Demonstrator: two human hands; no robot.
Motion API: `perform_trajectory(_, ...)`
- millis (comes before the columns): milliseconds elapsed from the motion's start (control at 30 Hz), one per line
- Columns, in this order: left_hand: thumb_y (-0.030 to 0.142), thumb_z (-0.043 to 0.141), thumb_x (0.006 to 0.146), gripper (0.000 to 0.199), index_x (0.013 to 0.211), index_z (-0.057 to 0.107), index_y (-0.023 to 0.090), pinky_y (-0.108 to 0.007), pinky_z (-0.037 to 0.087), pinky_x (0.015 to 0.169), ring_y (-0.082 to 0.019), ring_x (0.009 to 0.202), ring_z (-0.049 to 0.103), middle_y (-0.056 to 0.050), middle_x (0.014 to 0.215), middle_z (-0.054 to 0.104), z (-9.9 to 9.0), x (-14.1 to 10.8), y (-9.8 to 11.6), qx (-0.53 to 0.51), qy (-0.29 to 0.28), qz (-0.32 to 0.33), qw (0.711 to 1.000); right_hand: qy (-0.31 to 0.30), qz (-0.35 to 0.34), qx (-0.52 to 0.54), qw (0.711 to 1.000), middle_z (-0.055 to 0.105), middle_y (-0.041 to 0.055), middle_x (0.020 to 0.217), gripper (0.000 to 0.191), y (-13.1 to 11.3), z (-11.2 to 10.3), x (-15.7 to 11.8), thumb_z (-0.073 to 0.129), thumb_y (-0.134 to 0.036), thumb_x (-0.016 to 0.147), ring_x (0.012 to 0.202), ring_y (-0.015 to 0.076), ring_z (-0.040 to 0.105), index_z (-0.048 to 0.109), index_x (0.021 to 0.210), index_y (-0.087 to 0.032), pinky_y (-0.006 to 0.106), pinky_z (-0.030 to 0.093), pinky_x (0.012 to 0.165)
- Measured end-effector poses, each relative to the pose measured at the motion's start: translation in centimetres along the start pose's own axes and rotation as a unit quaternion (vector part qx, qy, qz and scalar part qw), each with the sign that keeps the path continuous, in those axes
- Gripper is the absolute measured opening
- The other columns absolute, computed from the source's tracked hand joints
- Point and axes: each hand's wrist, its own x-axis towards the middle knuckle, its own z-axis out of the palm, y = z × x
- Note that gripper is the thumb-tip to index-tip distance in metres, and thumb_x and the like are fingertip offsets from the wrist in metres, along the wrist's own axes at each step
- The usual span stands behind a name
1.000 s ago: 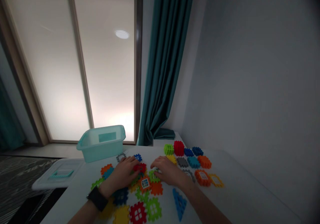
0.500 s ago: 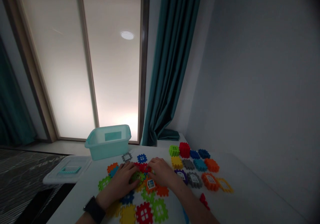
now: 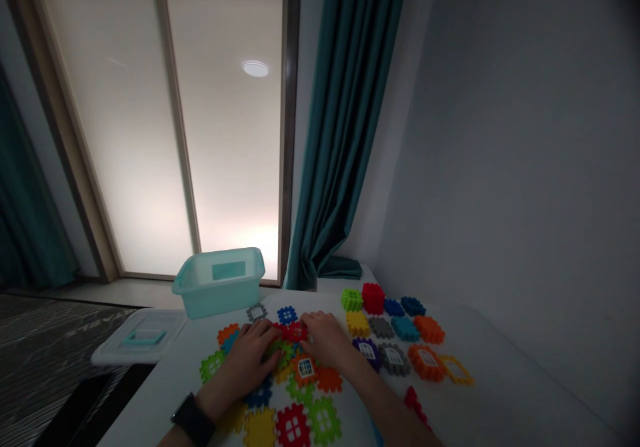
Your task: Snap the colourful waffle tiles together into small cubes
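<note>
While L hand lies curved over green plastic waffle blocks and R hand rests, fingers spread, by a red block, can't tell if either grips. Heap mid-bench unsorted; other blocks set out in rows to right; teal tub behind, w/ lid off, left.

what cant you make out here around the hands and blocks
Head view:
left hand: covers blocks, can't tell if it grips one
right hand: hides what its fingers touch
blue piece: cut off by the bottom edge, partly behind the right forearm
watch: face too dark to read
</note>
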Motion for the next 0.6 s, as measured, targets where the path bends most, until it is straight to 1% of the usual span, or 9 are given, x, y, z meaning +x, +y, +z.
perform_trajectory(133, 0.023, 0.063, 0.086, 0.036, 0.122, 0.061, 0.027, -0.044, 0.046, 0.095, -0.030, 0.113, 0.060, -0.007, 0.122, 0.064, 0.5, -0.2, -1.0, 0.000, 0.044, -0.018, 0.999, 0.019, -0.018, 0.014, 1.000, 0.069, 0.0103, 0.110, 0.023, 0.4, -1.0, -0.4, 0.063, -0.021, 0.085, 0.107, 0.0289, 0.061, 0.060, 0.108, -0.019, 0.042, 0.042, 0.094)
perform_trajectory(233, 0.027, 0.067, 0.084, 0.045, 0.128, 0.057, 0.027, -0.045, 0.047, 0.096, -0.030, 0.111, 0.061, -0.008, 0.123, 0.063, 0.6, -0.3, -1.5, -0.005, 0.084, -0.030, 0.996, 0.040, -0.051, 0.040, 0.997, 0.067, 0.0090, 0.115, 0.028, 0.7, -1.9, -0.8, 0.064, -0.019, 0.084, 0.112, 0.0276, 0.059, 0.059, 0.112, -0.021, 0.042, 0.043, 0.098)
perform_trajectory(300, 0.030, 0.071, 0.082, 0.052, 0.132, 0.055, 0.027, -0.046, 0.048, 0.096, -0.031, 0.112, 0.060, -0.008, 0.126, 0.062, 0.5, -0.3, -1.6, -0.012, 0.105, -0.030, 0.994, 0.059, -0.080, 0.062, 0.993, 0.066, 0.0090, 0.118, 0.032, 0.5, -2.5, -1.1, 0.066, -0.018, 0.083, 0.115, 0.0280, 0.058, 0.058, 0.115, -0.021, 0.043, 0.042, 0.101)
perform_trajectory(400, 0.032, 0.074, 0.079, 0.060, 0.135, 0.053, 0.027, -0.044, 0.050, 0.095, -0.031, 0.113, 0.060, -0.009, 0.129, 0.060, 0.6, -0.3, -1.4, -0.027, 0.132, -0.017, 0.991, 0.077, -0.116, 0.074, 0.988, 0.065, 0.0093, 0.120, 0.038, -0.3, -3.4, -1.6, 0.067, -0.016, 0.082, 0.116, 0.0282, 0.057, 0.056, 0.118, -0.021, 0.045, 0.042, 0.104)
perform_trajectory(467, 0.032, 0.074, 0.080, 0.060, 0.136, 0.053, 0.027, -0.044, 0.052, 0.094, -0.031, 0.113, 0.060, -0.009, 0.130, 0.059, 0.6, -0.4, -1.0, -0.036, 0.147, -0.006, 0.988, 0.087, -0.136, 0.076, 0.984, 0.064, 0.0090, 0.120, 0.040, -1.1, -3.9, -1.9, 0.068, -0.013, 0.081, 0.116, 0.0278, 0.057, 0.055, 0.119, -0.021, 0.045, 0.043, 0.104)
perform_trajectory(600, 0.034, 0.074, 0.081, 0.053, 0.131, 0.057, 0.027, -0.045, 0.053, 0.093, -0.031, 0.111, 0.060, -0.010, 0.126, 0.060, 0.4, -0.4, -0.7, -0.040, 0.162, 0.012, 0.986, 0.099, -0.167, 0.076, 0.978, 0.064, 0.0085, 0.116, 0.040, -2.3, -4.2, -2.2, 0.067, -0.010, 0.079, 0.114, 0.0269, 0.058, 0.055, 0.116, -0.021, 0.045, 0.045, 0.103)
